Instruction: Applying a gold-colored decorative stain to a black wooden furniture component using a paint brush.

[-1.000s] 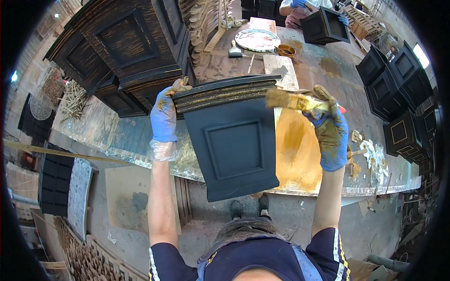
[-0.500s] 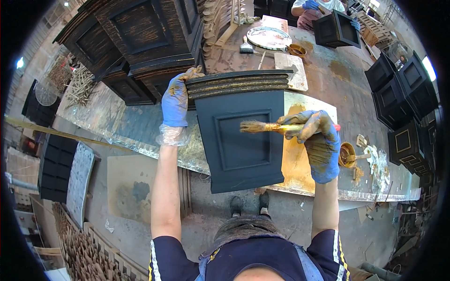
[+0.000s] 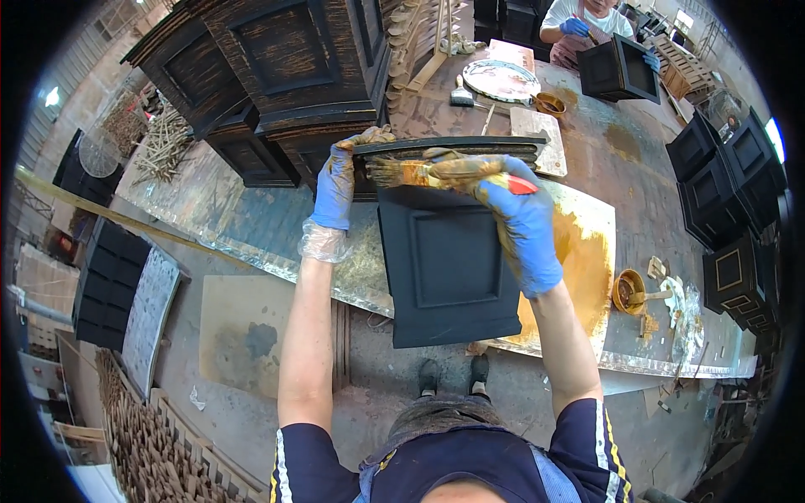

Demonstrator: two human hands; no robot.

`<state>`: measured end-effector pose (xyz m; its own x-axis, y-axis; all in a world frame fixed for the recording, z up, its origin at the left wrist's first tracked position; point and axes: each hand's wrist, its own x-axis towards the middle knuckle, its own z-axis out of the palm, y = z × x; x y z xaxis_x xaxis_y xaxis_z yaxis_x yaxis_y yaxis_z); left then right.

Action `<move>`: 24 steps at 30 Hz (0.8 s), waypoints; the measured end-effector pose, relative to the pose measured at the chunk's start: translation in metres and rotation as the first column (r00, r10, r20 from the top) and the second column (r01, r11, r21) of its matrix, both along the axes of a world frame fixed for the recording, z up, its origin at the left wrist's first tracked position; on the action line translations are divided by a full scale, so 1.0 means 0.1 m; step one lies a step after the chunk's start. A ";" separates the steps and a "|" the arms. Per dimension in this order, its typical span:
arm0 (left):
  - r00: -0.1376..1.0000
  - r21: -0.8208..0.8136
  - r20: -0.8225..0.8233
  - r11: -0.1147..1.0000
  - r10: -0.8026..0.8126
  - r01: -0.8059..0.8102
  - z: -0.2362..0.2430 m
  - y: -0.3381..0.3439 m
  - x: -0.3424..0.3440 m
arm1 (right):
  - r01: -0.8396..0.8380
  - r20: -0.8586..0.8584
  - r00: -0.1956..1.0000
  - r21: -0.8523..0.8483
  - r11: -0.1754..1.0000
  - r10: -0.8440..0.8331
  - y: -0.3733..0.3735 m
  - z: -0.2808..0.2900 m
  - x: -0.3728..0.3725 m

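Observation:
A black wooden box [image 3: 457,260] with a framed panel and stepped moulding along its top stands tilted at the table's near edge. My left hand [image 3: 334,189], in a stained blue glove, grips the upper left corner of the moulding. My right hand [image 3: 524,226], gloved the same way, is closed round a paintbrush [image 3: 412,173] with a red-tipped handle. The brush lies across the front of the moulding, its brown-stained bristles near the left end. Part of the moulding is hidden behind my right hand and the brush.
Stacked black cabinets [image 3: 293,63] rise at the left. A stained board [image 3: 587,243] lies right of the box, with a brown paint bowl [image 3: 627,289] beyond it. Farther off are another brush [image 3: 461,94], a round white lid [image 3: 501,80] and a co-worker [image 3: 579,29] holding a black box.
My right hand has moved up and left, bringing the brush from in front of the panel to the moulding. The box's top has tipped, so less of the moulding's face shows.

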<state>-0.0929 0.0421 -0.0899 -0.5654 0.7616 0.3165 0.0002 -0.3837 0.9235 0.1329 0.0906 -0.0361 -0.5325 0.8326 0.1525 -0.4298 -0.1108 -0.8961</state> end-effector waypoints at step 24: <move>0.969 0.048 0.192 0.987 -0.159 0.152 -0.23 0.17 -0.21 | 0.191 -0.005 0.981 0.106 0.976 -0.191 0.44 -0.09 0.69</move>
